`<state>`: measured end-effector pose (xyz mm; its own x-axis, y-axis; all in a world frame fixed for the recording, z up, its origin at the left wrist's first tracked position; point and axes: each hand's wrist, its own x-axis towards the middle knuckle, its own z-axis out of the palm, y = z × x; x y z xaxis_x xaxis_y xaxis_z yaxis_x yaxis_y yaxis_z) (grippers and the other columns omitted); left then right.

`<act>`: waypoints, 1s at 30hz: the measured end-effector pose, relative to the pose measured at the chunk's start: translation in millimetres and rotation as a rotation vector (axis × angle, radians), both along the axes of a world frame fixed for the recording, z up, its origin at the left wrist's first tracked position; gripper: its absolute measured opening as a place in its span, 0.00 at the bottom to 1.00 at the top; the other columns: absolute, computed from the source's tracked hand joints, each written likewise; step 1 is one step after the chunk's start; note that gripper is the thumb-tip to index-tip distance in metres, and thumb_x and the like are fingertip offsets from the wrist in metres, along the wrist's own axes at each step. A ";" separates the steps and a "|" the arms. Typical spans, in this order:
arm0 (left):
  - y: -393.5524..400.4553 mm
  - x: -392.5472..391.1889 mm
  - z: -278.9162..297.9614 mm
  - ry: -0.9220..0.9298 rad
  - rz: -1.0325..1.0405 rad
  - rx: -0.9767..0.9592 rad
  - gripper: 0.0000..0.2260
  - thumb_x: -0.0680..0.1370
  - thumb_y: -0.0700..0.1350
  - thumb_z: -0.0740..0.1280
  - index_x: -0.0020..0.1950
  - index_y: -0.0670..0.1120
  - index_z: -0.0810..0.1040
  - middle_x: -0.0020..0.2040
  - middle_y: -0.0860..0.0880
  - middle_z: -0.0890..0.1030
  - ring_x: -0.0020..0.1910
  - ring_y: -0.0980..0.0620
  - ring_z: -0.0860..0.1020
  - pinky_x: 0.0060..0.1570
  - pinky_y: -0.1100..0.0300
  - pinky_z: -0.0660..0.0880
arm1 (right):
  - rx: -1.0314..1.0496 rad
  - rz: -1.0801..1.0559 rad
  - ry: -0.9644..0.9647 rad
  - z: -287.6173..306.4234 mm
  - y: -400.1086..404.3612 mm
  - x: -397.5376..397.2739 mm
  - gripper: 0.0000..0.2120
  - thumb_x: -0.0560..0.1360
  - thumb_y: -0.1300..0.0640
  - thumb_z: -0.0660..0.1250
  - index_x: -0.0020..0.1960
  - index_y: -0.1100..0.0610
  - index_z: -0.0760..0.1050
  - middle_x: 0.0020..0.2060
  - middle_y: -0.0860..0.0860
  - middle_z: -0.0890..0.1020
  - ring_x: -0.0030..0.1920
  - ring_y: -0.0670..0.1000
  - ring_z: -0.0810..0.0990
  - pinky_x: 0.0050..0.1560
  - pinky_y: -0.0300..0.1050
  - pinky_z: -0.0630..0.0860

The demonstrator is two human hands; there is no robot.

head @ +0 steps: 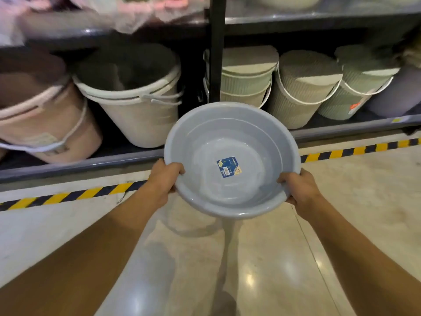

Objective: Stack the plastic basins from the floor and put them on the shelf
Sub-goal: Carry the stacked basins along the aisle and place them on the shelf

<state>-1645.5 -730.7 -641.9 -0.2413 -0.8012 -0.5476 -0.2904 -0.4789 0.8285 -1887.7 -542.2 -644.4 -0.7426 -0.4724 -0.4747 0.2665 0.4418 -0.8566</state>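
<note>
both hands hold a grey plastic basin (232, 160) at the centre of the frame, above the floor (262, 258) and in front of the lower shelf (79, 165). the left hand (165, 181) has its grip clenched on the basin's lower-left rim, thumb over the edge. the right hand (298, 188) is likewise clenched on the lower-right rim. the basin is tilted, its open side facing the camera. a second rim line shows inside it, so it appears to be more than one basin nested; the count cannot be told. a blue label (229, 167) sits on the inner bottom.

behind, at upper left of the frame, a pink bucket (43, 119) and nested white buckets (136, 110) stand on the shelf. at upper right, ribbed green lidded bins (303, 94) stand in a row. a black upright post (216, 49) divides the shelving. yellow-and-black hazard tape (95, 192) runs along the floor at the shelf's foot.
</note>
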 end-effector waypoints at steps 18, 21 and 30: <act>100.9 239.8 620.0 -0.054 0.557 -0.154 0.16 0.70 0.38 0.69 0.58 0.40 0.78 0.45 0.38 0.82 0.36 0.41 0.78 0.29 0.56 0.76 | -0.021 0.593 0.068 639.3 -43.9 175.1 0.14 0.74 0.65 0.67 0.59 0.62 0.73 0.47 0.61 0.82 0.43 0.59 0.82 0.30 0.46 0.80; 102.0 300.7 659.8 -0.091 0.667 -0.209 0.13 0.71 0.40 0.71 0.54 0.38 0.77 0.40 0.39 0.81 0.32 0.42 0.78 0.28 0.57 0.77 | -0.055 0.671 0.084 682.0 -75.5 233.4 0.07 0.74 0.66 0.67 0.51 0.62 0.74 0.41 0.58 0.79 0.38 0.57 0.81 0.25 0.43 0.78; 101.4 482.0 686.6 -0.036 0.895 -0.238 0.15 0.71 0.41 0.69 0.56 0.37 0.75 0.48 0.35 0.81 0.39 0.38 0.81 0.31 0.51 0.80 | -0.097 0.909 0.101 720.1 -148.9 424.0 0.17 0.75 0.66 0.66 0.63 0.65 0.70 0.45 0.62 0.78 0.44 0.61 0.79 0.40 0.52 0.80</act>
<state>-1163.4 -629.3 44.8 0.5355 -0.7731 -0.3401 0.0778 -0.3558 0.9313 -1463.7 -691.1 75.7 -0.1018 -0.9292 -0.3553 -0.2266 0.3694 -0.9012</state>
